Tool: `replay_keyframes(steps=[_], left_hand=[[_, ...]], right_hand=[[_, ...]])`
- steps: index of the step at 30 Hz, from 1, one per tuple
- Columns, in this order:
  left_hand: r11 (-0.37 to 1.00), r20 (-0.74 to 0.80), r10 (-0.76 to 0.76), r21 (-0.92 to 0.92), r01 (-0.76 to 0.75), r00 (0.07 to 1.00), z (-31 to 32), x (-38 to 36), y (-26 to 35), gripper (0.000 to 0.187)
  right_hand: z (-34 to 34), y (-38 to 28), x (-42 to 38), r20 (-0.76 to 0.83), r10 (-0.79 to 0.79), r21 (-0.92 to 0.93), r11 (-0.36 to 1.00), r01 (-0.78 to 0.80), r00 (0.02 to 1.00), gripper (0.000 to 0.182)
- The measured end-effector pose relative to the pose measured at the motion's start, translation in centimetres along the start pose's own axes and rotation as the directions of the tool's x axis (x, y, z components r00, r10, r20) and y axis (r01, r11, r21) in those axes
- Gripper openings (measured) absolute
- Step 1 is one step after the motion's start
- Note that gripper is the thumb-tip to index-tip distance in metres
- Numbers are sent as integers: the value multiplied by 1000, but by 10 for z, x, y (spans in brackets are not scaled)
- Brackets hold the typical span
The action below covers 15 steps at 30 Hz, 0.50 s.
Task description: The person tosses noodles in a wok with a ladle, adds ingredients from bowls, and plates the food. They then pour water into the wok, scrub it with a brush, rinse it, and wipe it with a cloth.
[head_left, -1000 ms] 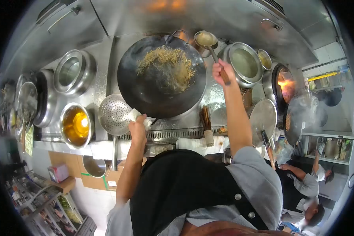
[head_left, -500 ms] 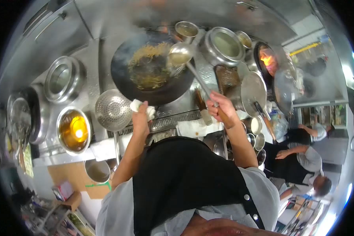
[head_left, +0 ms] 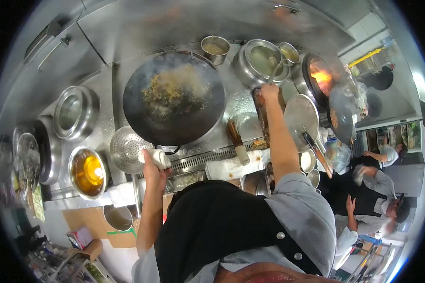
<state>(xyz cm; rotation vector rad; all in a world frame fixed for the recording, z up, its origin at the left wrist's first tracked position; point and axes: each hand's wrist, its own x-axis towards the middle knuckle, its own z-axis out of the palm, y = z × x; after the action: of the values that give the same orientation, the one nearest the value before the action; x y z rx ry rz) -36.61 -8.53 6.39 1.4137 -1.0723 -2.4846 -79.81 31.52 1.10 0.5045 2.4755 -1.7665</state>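
Note:
A large black wok [head_left: 174, 129] sits on the stove with steaming browned food [head_left: 172, 92] inside. My left hand [head_left: 155, 172] is closed on a folded white cloth [head_left: 158, 159], just below the wok's near rim and right of a perforated strainer [head_left: 127, 148]. Stretched forward, my right hand [head_left: 269, 90] is closed round the handle of a ladle, whose far end reaches over a steel pot of pale liquid [head_left: 264, 56]. The ladle's bowl is hard to make out there.
A bowl of amber oil [head_left: 87, 172] stands at the left. Between the wok and a round lid [head_left: 301, 118] lies a brush [head_left: 236, 137]. Flames [head_left: 322, 78] burn at a right-hand burner. Two co-workers [head_left: 368, 193] are at the right.
My right hand and the ladle have moved from over the wok to the pot at the back right. The wok's food looks more gathered. My left hand has shifted slightly down and left with the cloth.

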Motion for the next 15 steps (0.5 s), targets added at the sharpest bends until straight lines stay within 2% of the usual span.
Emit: replay_keyframes(steps=[1, 2, 3, 5, 6, 7, 8, 10, 11, 12, 13, 15], left_hand=[[1000, -12, 2, 10, -2, 1000, 7, 2, 1, 63], [1000, -23, 2, 20, -2, 1000, 14, 3, 1, 64], [1000, -19, -4, 10, 4, 1000, 26, -1, 6, 52], [997, 35, 72, 21, -73, 997, 26, 35, -3, 37], [994, 64, 107, 27, -109, 992, 24, 57, -14, 30], [977, 67, 214, -10, -213, 975, 21, 75, -27, 18], [977, 56, 213, 20, -214, 975, 21, 75, -28, 16], [973, 26, 215, 85, -217, 976, 22, 69, -30, 14], [962, 25, 262, 79, -263, 965, 23, 60, -32, 14], [965, 64, 239, 92, -244, 969, 22, 54, -30, 16], [974, 40, 206, 92, -209, 978, 26, 45, -24, 13], [980, 40, 160, 110, -163, 986, 31, 35, -12, 14]], right_hand=[[-7, -11, 6, 206, 172, 332, 914, -235, 963, 22], [-14, -17, 2, 341, 217, 516, 770, -375, 915, 26], [-14, -19, -10, 379, 170, 611, 692, -384, 910, 25], [-17, -22, -34, 440, 68, 761, 501, -412, 895, 24], [-19, -22, -47, 504, 19, 762, 462, -455, 864, 24], [-23, -19, -61, 559, -32, 759, 421, -496, 829, 24], [-27, -15, -79, 605, -87, 755, 378, -536, 791, 24], [-29, -33, -138, 598, -125, 773, 353, -528, 792, 25], [-29, -33, -161, 610, -128, 765, 354, -538, 782, 26], [-29, -33, -185, 623, -127, 755, 356, -551, 772, 27], [-30, -33, -211, 650, -134, 740, 336, -583, 748, 29], [-34, -18, -253, 749, -158, 655, 318, -685, 643, 29]])
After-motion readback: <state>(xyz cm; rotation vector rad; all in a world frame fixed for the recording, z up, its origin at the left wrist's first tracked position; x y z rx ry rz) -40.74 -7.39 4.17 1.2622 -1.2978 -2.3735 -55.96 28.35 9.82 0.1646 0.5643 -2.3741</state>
